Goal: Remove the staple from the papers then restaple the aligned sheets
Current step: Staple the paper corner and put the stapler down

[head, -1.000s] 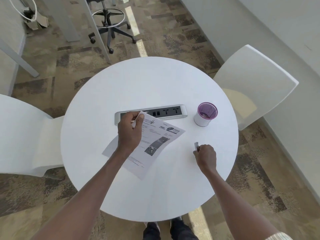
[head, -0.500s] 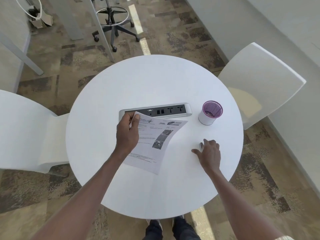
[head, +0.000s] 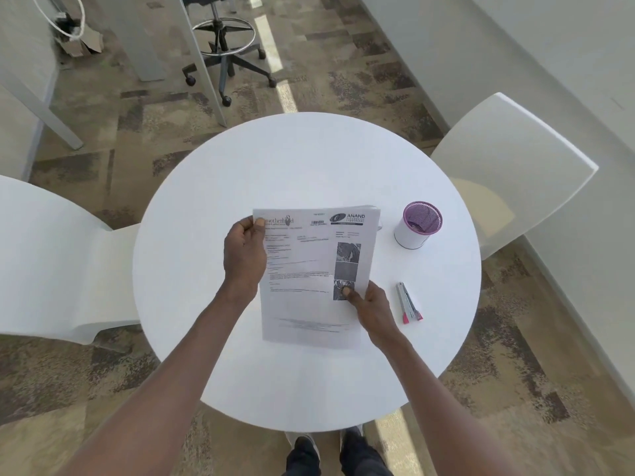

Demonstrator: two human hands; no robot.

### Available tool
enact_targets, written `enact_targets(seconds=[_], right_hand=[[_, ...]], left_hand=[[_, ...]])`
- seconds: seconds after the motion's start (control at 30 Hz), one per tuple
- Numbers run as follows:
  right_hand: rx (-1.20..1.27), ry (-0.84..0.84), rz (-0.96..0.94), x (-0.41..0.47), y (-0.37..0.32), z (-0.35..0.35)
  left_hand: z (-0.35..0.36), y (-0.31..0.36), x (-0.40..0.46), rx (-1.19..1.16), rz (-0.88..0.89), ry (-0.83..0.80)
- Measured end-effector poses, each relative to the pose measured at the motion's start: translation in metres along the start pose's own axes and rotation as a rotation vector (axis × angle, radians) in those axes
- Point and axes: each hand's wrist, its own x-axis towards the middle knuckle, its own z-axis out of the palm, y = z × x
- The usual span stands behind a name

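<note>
The printed papers (head: 309, 269) are held up above the round white table (head: 309, 159), squared to my view, with a few sheet edges fanned at the top right. My left hand (head: 244, 255) pinches their upper left corner, thumb on the front. My right hand (head: 371, 307) grips the lower right edge, thumb on the printed photo strip. A small silver stapler with pink ends (head: 407, 303) lies flat on the table just right of my right hand, untouched. No staple is visible at this size.
A white cup with a purple mesh insert (head: 417, 225) stands at the table's right. White chairs sit at the left (head: 51, 262) and right (head: 508, 173). A wheeled stool (head: 226, 46) stands beyond the table. The papers hide the table's power strip.
My right hand let go of the stapler, left it on the table and took the papers' right edge. The papers were lifted and turned square, now covering the power strip.
</note>
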Motion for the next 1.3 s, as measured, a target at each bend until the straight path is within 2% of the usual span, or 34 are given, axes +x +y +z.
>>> enact_targets(seconds=[0.13, 0.27, 0.37, 0.57, 0.7, 0.83, 1.03, 1.3], right_hand=[[-0.054, 0.059, 0.037, 0.0, 0.0, -0.003], [-0.267, 0.109, 0.095, 0.004, 0.011, -0.004], [-0.361, 0.1, 0.112, 0.003, 0.023, -0.003], [-0.47, 0.119, 0.128, 0.001, 0.038, 0.001], [-0.517, 0.143, 0.113, 0.007, 0.037, 0.004], [-0.597, 0.083, 0.143, 0.013, 0.032, 0.005], [-0.645, 0.113, 0.071, 0.004, 0.032, 0.004], [-0.764, 0.02, 0.038, -0.006, 0.042, 0.005]], left_hand=[[-0.007, -0.04, -0.001, 0.328, -0.107, -0.138], [-0.017, -0.1, -0.023, 0.536, -0.154, -0.165], [-0.022, -0.129, -0.031, 0.545, -0.213, -0.184], [-0.018, -0.149, -0.031, 0.581, -0.162, -0.198], [-0.013, -0.153, -0.028, 0.556, -0.136, -0.172], [-0.012, -0.154, -0.027, 0.57, -0.141, -0.144], [-0.02, -0.158, -0.036, 0.557, -0.108, -0.135], [-0.017, -0.156, -0.046, 0.547, -0.137, -0.135]])
